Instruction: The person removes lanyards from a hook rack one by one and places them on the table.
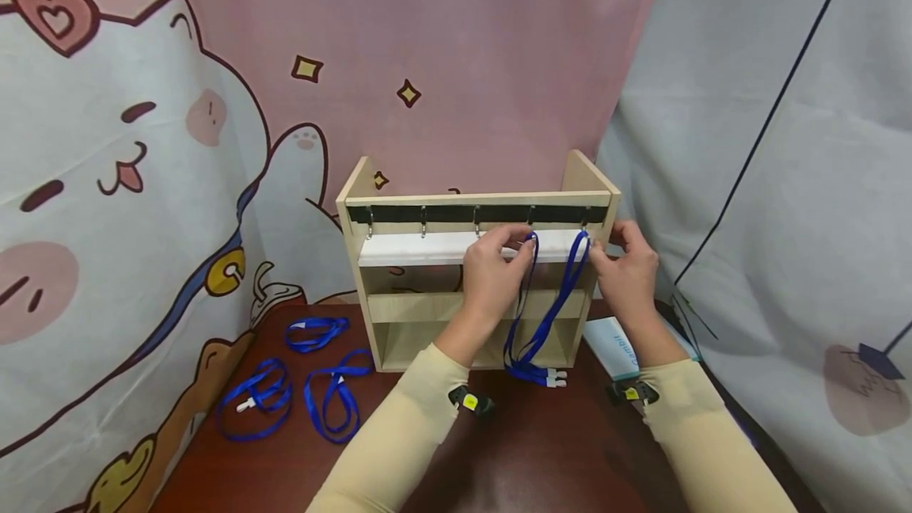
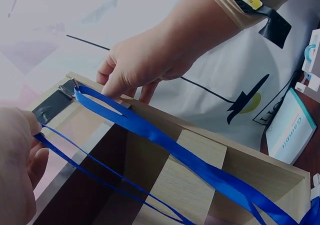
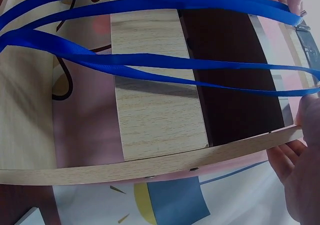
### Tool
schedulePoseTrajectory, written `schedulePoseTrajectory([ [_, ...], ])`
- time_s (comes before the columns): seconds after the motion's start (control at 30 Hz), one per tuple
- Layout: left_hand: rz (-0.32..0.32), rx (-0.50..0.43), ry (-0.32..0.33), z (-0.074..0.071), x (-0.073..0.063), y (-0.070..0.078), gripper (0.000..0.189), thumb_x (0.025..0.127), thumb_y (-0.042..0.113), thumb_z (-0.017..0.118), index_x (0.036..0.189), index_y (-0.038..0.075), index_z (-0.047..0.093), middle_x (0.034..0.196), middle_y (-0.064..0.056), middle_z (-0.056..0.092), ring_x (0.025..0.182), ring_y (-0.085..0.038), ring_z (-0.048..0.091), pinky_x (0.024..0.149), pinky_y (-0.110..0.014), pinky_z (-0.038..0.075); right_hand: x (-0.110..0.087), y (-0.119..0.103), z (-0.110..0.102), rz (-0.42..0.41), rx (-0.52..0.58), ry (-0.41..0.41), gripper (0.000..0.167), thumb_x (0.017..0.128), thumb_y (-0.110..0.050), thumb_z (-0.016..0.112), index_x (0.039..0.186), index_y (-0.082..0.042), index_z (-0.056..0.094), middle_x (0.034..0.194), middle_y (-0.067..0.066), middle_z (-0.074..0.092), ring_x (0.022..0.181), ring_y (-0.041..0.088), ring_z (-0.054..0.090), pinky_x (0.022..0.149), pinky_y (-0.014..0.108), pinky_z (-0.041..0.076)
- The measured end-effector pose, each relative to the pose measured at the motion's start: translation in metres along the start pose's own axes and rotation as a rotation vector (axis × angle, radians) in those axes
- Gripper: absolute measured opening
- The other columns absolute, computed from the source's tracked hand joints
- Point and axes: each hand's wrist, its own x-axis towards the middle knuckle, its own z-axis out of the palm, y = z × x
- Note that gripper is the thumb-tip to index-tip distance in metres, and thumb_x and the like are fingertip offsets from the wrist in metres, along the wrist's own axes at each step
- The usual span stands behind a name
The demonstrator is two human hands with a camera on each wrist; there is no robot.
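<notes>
A light wooden rack (image 1: pixel 413 307) stands on the table, with a row of small metal hooks along its dark strip (image 1: pixel 449 214). From the rightmost hook hangs a blue lanyard loop (image 1: pixel 573 267). My left hand (image 1: pixel 495 271) pinches another blue loop (image 1: pixel 523 287) between thumb and fingertips near the neighbouring hook. Both loops run down together to white buckles (image 1: pixel 557 378) at the rack's foot. At the rack's right side panel (image 3: pixel 230 152), my right hand (image 1: pixel 630 271) has its thumb on one side and fingers on the other, close beside the hung loop.
Several blue lanyards (image 1: pixel 317 334) lie coiled on the brown table (image 1: pixel 527 457) at the left. Behind my right wrist is a pale box marked Gambit (image 1: pixel 611 347). A white board (image 1: pixel 420 248) crosses the rack below the hooks. Printed curtains (image 1: pixel 484 62) stand behind.
</notes>
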Motion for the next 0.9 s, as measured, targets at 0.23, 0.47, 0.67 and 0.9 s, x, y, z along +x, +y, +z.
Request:
schedulePoseTrajectory([
  [0.23, 0.005, -0.016, 0.016, -0.001, -0.002, 0.004, 0.009, 0.100, 0.007, 0.082, 0.108, 0.008, 0.081, 0.102, -0.001, 0.077, 0.089, -0.006, 0.071, 0.071, -0.017, 0.059, -0.001, -0.001, -0.001, 0.013, -0.004, -0.008, 0.021, 0.100, 0.000, 0.069, 0.121, -0.001, 0.067, 0.119, 0.012, 0.078, 0.115, 0.024, 0.072, 0.084, 0.013, 0.054],
  [0.47, 0.020, -0.050, 0.009, -0.005, -0.003, 0.011, 0.006, 0.101, 0.010, 0.077, 0.106, 0.008, 0.079, 0.100, -0.002, 0.076, 0.088, -0.010, 0.071, 0.068, -0.020, 0.059, 0.000, -0.002, -0.002, 0.010, -0.002, -0.007, 0.022, 0.100, -0.001, 0.070, 0.122, -0.002, 0.068, 0.120, 0.011, 0.078, 0.116, 0.024, 0.072, 0.090, 0.030, 0.063],
  [0.67, 0.037, -0.075, -0.009, -0.011, -0.001, 0.020, 0.006, 0.101, 0.011, 0.076, 0.106, 0.007, 0.079, 0.096, -0.001, 0.076, 0.087, -0.009, 0.070, 0.068, -0.022, 0.059, -0.002, -0.002, -0.001, 0.019, -0.005, -0.012, 0.021, 0.101, -0.003, 0.071, 0.121, -0.003, 0.068, 0.120, 0.010, 0.078, 0.115, 0.024, 0.072, 0.091, 0.039, 0.065],
  [0.9, 0.084, -0.153, -0.056, -0.025, 0.007, 0.037, 0.005, 0.101, 0.009, 0.077, 0.106, 0.009, 0.078, 0.095, -0.001, 0.076, 0.086, -0.009, 0.069, 0.066, -0.025, 0.058, -0.001, -0.002, -0.002, 0.015, -0.009, 0.002, 0.020, 0.101, -0.004, 0.071, 0.120, -0.004, 0.069, 0.119, 0.009, 0.078, 0.114, 0.022, 0.072, 0.083, 0.014, 0.053],
])
